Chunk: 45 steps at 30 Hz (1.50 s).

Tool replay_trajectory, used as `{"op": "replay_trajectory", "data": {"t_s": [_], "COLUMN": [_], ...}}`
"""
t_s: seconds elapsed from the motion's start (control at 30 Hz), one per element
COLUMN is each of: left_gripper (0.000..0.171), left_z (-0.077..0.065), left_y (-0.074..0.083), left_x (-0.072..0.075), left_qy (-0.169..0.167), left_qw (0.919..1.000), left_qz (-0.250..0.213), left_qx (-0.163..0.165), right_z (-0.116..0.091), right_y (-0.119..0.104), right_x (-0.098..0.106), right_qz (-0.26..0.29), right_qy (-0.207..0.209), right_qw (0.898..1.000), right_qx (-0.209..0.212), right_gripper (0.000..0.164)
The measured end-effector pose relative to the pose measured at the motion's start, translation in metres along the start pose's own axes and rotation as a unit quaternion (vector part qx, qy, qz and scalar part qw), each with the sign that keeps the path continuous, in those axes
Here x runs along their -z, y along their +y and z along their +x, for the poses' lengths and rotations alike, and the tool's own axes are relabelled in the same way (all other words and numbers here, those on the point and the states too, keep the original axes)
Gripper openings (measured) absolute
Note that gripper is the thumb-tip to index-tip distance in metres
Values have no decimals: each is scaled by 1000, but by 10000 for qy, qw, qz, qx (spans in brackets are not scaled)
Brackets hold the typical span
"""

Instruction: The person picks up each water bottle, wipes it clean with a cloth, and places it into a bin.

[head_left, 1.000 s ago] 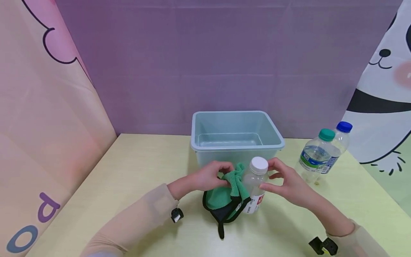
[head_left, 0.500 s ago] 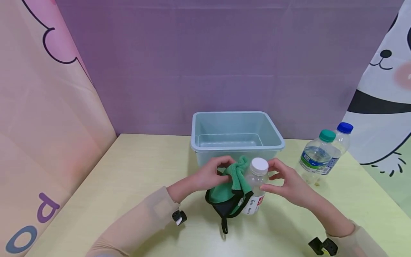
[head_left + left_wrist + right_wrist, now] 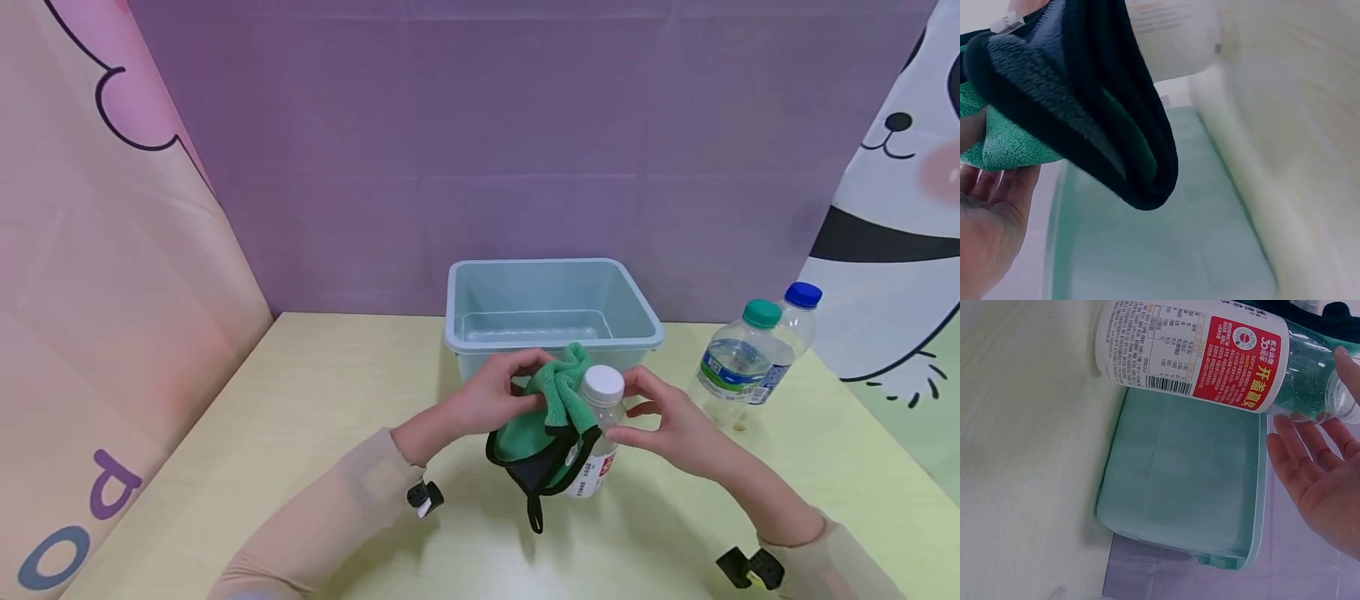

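My left hand (image 3: 491, 396) grips a folded green towel (image 3: 517, 437) with black edging, a bunched top and a hanging loop. The towel hangs just left of a clear plastic bottle (image 3: 591, 477) and covers part of it in the head view. That bottle stands upright on the table, with a white cap (image 3: 602, 385) and a white-and-red label. My right hand (image 3: 678, 425) holds its upper part from the right, thumb in front and fingers behind. In the right wrist view, the thumb and fingers of the hand (image 3: 1329, 487) lie at the bottle's shoulder.
A light blue plastic bin (image 3: 637, 343) stands right behind the hands, against the purple backdrop (image 3: 480, 150). Farther right are two more clear bottles, one with a green cap (image 3: 762, 313) and one with a blue cap (image 3: 803, 294). All stand on a pale wooden table (image 3: 337, 375).
My left hand has moved up and to the right, lifting the towel closer over the bottle. The right hand and the bottle stay nearly where they were.
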<state>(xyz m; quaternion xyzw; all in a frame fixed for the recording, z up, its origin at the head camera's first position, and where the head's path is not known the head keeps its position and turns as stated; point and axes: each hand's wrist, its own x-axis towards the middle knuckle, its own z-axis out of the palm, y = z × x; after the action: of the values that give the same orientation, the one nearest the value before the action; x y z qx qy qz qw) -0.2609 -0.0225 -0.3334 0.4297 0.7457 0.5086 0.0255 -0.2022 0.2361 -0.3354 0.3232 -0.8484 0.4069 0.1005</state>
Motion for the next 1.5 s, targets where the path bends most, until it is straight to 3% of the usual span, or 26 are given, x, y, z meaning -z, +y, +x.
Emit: {"op": "replay_trajectory", "data": {"t_s": [0.23,0.37,0.53,0.73,0.93,1.13,1.33,1.5], "left_gripper": [27,26,25,24,25,27,29,29], "left_z": [-13,-20,-24,-24,-18,-9,-4,-4], "left_y": [-15,-29,-38,-35,-21,-7,-2,-2], "left_x": [-4,-9,-12,-11,-7,-2,1,2], "left_qy": [-439,-895,-1151,-871,-367,-47,-6,-162], "left_qw": [9971,9908,9877,9936,9989,9999,9997,9998], "left_qz": [558,997,1051,710,213,-147,-218,125], "left_qx": [265,210,147,140,201,38,-83,15], "right_z": [0,0,0,0,0,0,0,0], "right_y": [-2,-2,-2,-2,-5,-7,-6,-5], "right_x": [1,0,0,0,2,3,3,3], "right_qz": [-1,-15,-45,-108,-174,-87,-49,-62], "right_qy": [-55,-35,-12,5,-57,-128,-141,-118], "right_qw": [9999,10000,10000,9999,9996,9991,9991,9993], "right_qx": [-113,-79,-33,-7,-222,-406,-395,-349], "right_gripper": [46,46,47,47,48,46,46,46]}}
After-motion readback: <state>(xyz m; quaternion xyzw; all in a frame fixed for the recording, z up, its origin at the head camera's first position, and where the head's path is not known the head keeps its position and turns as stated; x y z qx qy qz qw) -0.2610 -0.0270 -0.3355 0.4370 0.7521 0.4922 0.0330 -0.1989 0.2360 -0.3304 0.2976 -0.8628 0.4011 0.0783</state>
